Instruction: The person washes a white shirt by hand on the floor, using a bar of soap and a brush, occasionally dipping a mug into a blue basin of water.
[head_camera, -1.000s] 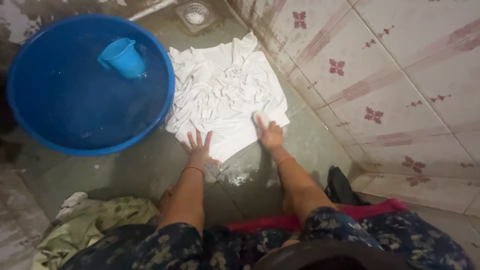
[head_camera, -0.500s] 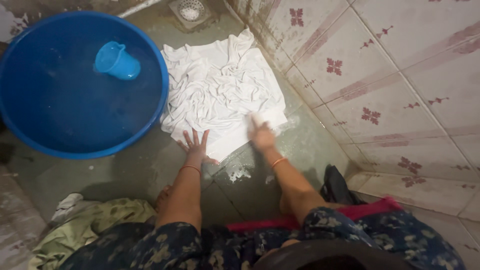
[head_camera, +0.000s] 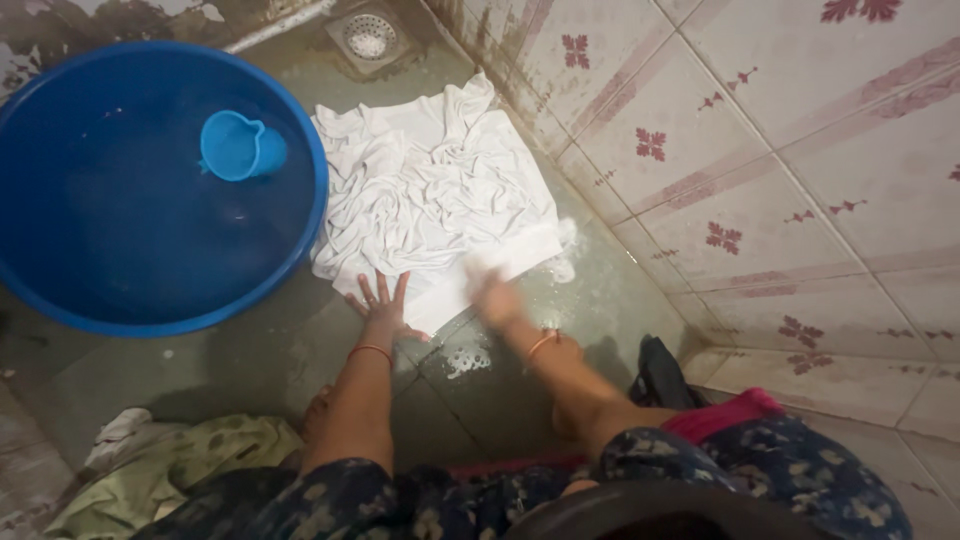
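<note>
Scrubbing step: left hand (head_camera: 380, 305) presses flat, fingers spread, on the white cloth (head_camera: 435, 200) lying on the floor right of the blue tub (head_camera: 300, 240). Right hand (head_camera: 495, 295) is blurred, grip unclear; next probably more rubbing.

Passage is bounded by the blue tub (head_camera: 60, 300) on the left and the tiled wall (head_camera: 760, 170) on the right; wet floor (head_camera: 250, 350) is left open between.
</note>
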